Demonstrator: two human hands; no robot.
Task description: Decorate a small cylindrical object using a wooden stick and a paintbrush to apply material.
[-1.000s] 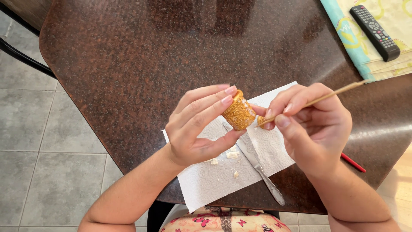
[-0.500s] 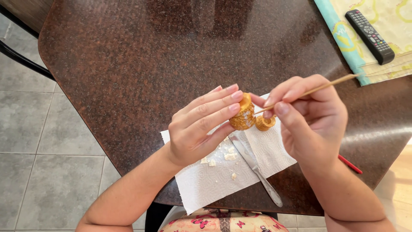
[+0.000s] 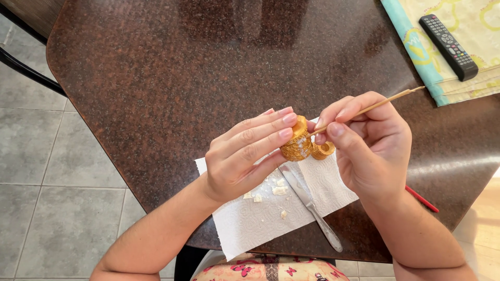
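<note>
My left hand (image 3: pixel 245 153) grips a small gold ornate cup (image 3: pixel 298 147) with a curled handle, held over a white paper towel (image 3: pixel 271 211). My right hand (image 3: pixel 370 148) pinches a thin wooden stick (image 3: pixel 372 107) like a pen. The stick's tip touches the cup's rim near my left fingertips. Small pale crumbs (image 3: pixel 278 189) lie on the towel under the cup. A metal table knife (image 3: pixel 312 208) rests on the towel, its handle pointing toward the table's near edge.
All of this sits on a dark brown speckled table (image 3: pixel 182 67). A black remote control (image 3: pixel 448 47) lies on a folded patterned cloth (image 3: pixel 453 83) at the far right. A red pencil (image 3: pixel 422 199) pokes out beneath my right wrist. Grey floor tiles (image 3: pixel 47 182) show at left.
The cup has been turned in my left hand so its curled handle now shows on the right side. The stick's tip has stayed at the cup.
</note>
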